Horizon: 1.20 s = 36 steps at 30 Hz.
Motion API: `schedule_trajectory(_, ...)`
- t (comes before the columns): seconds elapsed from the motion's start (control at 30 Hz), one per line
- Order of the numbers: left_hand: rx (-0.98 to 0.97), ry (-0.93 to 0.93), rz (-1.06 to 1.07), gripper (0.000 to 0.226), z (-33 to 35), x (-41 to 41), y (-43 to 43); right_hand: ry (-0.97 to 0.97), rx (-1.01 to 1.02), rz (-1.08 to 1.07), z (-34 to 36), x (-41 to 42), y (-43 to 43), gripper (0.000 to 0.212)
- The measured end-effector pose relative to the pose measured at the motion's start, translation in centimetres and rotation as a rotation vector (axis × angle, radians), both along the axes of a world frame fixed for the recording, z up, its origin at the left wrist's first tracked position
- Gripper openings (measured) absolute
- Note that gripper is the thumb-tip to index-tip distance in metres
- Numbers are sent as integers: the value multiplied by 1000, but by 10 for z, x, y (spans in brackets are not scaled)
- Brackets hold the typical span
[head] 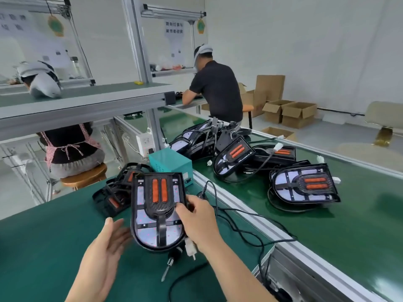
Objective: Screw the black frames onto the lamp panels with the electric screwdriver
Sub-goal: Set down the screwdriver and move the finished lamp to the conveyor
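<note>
Your right hand pinches the lamp panel by its right edge, holding it just above the green counter with the black frame facing up. Your left hand is spread wide, palm up, just beside the panel's left edge and holding nothing. Steady the panel with that left hand and lay it flat, clear of the electric screwdriver (it lies under the panel's rounded end, bit toward you), so the frame sits square before you drive screws.

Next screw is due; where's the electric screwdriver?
Head view, low centre: the electric screwdriver lies on the green mat, partly under the lamp panel held by the right hand.
</note>
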<state>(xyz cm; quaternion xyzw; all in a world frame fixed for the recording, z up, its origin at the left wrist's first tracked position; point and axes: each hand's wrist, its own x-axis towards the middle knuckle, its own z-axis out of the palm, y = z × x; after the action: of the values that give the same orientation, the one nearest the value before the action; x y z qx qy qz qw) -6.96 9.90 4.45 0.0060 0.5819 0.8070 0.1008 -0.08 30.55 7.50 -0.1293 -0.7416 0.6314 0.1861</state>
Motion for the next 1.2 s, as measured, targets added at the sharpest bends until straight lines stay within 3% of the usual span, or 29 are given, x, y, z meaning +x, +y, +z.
schedule_trajectory(0.17,-186,75,111,27,-29,-5,-12,119,-98,-298,5,0,52,13)
schedule_trajectory(0.33,-260,110,145,20,-46,-4,-21,189,-107,-731,4,3,125,7)
schedule_trajectory(0.47,-254,133,127,19,-45,-2,-20,171,-95,-938,-4,3,171,32)
schedule_trajectory(0.63,-246,154,106,19,-43,2,-21,-14,-45,-970,-27,5,202,74)
schedule_trajectory(0.73,-252,158,98,20,-43,0,-21,-60,51,-969,-34,4,204,86)
schedule_trajectory(0.97,-252,150,104,19,-51,-4,-28,-172,252,-987,-31,-5,215,92)
schedule_trajectory(1.2,-268,146,102,17,-58,-8,-30,-242,241,-977,-28,-15,222,86)
